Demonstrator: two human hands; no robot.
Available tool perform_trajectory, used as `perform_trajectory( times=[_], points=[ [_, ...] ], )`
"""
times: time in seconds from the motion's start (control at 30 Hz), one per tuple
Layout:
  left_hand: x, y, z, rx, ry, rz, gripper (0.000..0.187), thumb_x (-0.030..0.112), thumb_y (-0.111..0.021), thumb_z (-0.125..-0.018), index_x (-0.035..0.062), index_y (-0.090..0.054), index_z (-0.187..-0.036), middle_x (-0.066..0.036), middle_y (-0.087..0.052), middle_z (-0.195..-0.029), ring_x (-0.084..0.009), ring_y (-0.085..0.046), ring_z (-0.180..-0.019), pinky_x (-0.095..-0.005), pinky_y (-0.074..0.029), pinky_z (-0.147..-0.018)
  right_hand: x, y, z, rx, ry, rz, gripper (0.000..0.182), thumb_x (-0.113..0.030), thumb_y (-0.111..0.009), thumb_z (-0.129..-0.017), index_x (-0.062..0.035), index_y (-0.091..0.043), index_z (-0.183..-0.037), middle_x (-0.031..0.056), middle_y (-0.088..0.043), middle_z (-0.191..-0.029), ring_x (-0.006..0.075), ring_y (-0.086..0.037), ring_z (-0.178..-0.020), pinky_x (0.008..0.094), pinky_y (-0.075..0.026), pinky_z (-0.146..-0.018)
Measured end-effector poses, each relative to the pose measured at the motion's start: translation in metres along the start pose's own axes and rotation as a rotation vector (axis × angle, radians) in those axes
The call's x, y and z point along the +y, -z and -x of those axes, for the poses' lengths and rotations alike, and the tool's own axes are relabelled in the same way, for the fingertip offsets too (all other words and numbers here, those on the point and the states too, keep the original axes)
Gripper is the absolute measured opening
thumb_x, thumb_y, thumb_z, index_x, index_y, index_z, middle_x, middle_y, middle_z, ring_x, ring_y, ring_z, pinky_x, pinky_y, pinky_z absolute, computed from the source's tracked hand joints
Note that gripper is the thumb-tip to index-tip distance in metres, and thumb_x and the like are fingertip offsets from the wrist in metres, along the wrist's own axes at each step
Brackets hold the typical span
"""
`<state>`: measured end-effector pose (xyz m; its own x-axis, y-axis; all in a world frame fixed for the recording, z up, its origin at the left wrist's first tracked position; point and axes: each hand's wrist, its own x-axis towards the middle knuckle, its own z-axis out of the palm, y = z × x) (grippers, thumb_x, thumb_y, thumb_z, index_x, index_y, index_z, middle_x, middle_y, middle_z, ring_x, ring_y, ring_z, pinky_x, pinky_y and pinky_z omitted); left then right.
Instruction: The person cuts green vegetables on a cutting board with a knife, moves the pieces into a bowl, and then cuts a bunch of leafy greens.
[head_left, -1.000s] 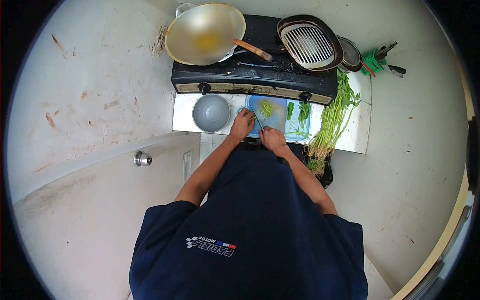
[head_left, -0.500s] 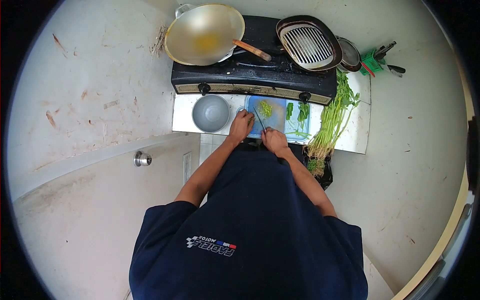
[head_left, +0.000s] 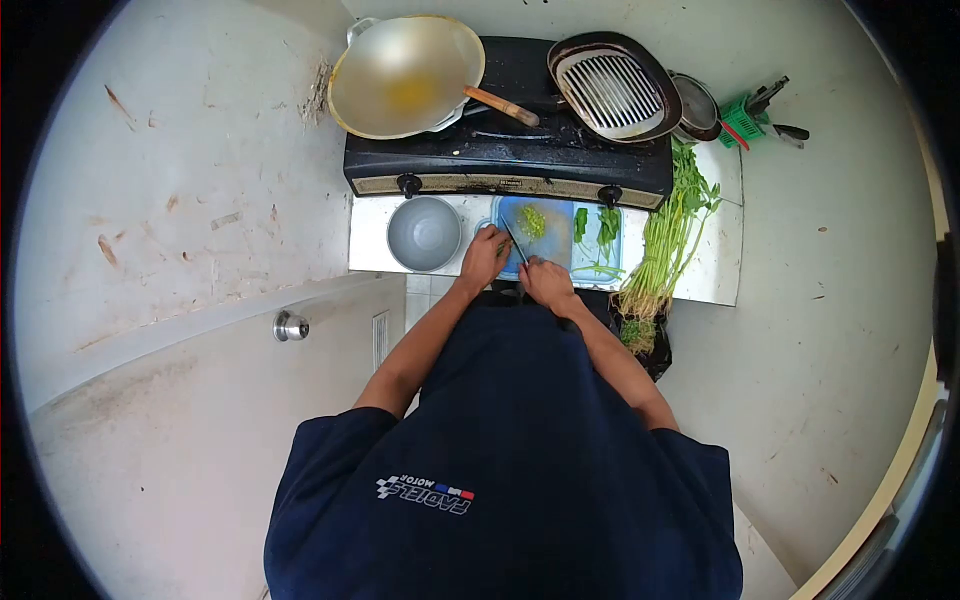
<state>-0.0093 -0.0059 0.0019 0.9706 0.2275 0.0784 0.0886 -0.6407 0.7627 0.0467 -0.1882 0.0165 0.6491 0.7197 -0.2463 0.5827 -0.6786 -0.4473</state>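
On a blue cutting board (head_left: 553, 262) lies a small pile of chopped green pieces (head_left: 531, 221). My right hand (head_left: 547, 282) is closed round the handle of a knife (head_left: 515, 240), whose blade points up and to the left over the board. Beside the blade, at the board's left edge, my left hand (head_left: 486, 256) has its fingers bent together on a bit of green stalk, mostly hidden. Green leaves (head_left: 607, 227) rest on the board's right part. To the left stands a grey bowl (head_left: 424, 234).
Behind the board is a black stove (head_left: 510, 165) with a wok (head_left: 405, 80) and a grill pan (head_left: 615, 90). A bundle of leafy stalks (head_left: 672, 235) lies at the right. A green basket (head_left: 741, 121) holds utensils. A door knob (head_left: 291, 326) is at the left.
The knife blade has shifted slightly left, nearer my left hand. The whole view has moved a little; both hands keep their hold.
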Motion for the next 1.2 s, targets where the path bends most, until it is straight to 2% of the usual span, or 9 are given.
perform_trajectory(
  times=[0.23,0.33,0.43,0.53,0.63,0.83,1.2],
  points=[
    [-0.003,-0.005,0.001,0.033,0.026,0.029,0.013,0.009,-0.069,-0.090,0.0014,-0.071,-0.100,-0.018,-0.063,-0.093,-0.0391,-0.063,-0.093,-0.0471,-0.052,-0.084,0.005,-0.002,0.000,0.022,0.066,-0.014,0.040,-0.033,-0.051,-0.104,0.0033,-0.065,-0.097,0.0261,-0.072,-0.081,0.0448,-0.072,-0.076,0.0527,-0.058,-0.072],
    [-0.006,-0.006,0.002,0.040,0.044,0.077,0.012,0.010,-0.070,-0.091,0.0015,-0.071,-0.099,-0.018,-0.063,-0.093,-0.0391,-0.064,-0.091,-0.0472,-0.052,-0.083,0.009,0.003,0.013,-0.080,0.013,0.011,0.040,-0.034,-0.053,-0.103,0.0035,-0.065,-0.096,0.0261,-0.072,-0.082,0.0448,-0.072,-0.075,0.0526,-0.058,-0.072],
    [-0.006,-0.007,0.003,0.052,0.063,0.085,0.011,0.010,-0.070,-0.091,0.0017,-0.072,-0.099,-0.018,-0.064,-0.093,-0.0388,-0.064,-0.089,-0.0474,-0.052,-0.082,0.006,0.021,0.024,-0.228,-0.070,0.014,0.043,-0.036,-0.049,-0.103,0.0022,-0.069,-0.096,0.0261,-0.073,-0.096,0.0430,-0.073,-0.089,0.0520,-0.057,-0.082],
    [-0.003,-0.006,0.003,0.061,0.062,0.085,0.011,0.009,-0.071,-0.090,0.0018,-0.072,-0.098,-0.017,-0.065,-0.092,-0.0387,-0.065,-0.087,-0.0472,-0.053,-0.080,0.013,0.021,0.029,-0.260,-0.079,0.031,0.043,-0.036,-0.049,-0.103,0.0013,-0.070,-0.100,0.0265,-0.073,-0.101,0.0435,-0.072,-0.093,0.0521,-0.057,-0.083],
    [-0.004,-0.006,0.004,0.074,0.045,0.100,0.010,0.008,-0.072,-0.090,0.0018,-0.072,-0.098,-0.017,-0.065,-0.092,-0.0384,-0.065,-0.087,-0.0465,-0.053,-0.079,0.016,0.028,0.033,-0.274,-0.017,0.020,0.043,-0.037,-0.049,-0.103,-0.0005,-0.072,-0.103,0.0246,-0.073,-0.100,0.0426,-0.072,-0.094,0.0524,-0.057,-0.084],
    [-0.001,-0.004,0.006,0.050,0.095,0.089,0.010,0.008,-0.072,-0.089,0.0016,-0.071,-0.097,-0.017,-0.064,-0.091,-0.0387,-0.065,-0.086,-0.0463,-0.053,-0.078,0.001,0.064,0.034,-0.422,-0.052,0.092,0.044,-0.037,-0.049,-0.103,-0.0020,-0.075,-0.099,0.0236,-0.074,-0.100,0.0401,-0.073,-0.095,0.0508,-0.057,-0.085],
    [0.004,0.001,0.015,0.052,0.034,0.077,0.011,0.007,-0.071,-0.089,-0.0001,-0.070,-0.098,-0.019,-0.064,-0.094,-0.0404,-0.064,-0.090,-0.0466,-0.053,-0.082,0.010,0.050,0.041,-0.372,-0.041,0.107,0.044,-0.038,-0.049,-0.103,-0.0019,-0.075,-0.098,0.0237,-0.075,-0.096,0.0384,-0.074,-0.093,0.0503,-0.057,-0.086]
  ],
)
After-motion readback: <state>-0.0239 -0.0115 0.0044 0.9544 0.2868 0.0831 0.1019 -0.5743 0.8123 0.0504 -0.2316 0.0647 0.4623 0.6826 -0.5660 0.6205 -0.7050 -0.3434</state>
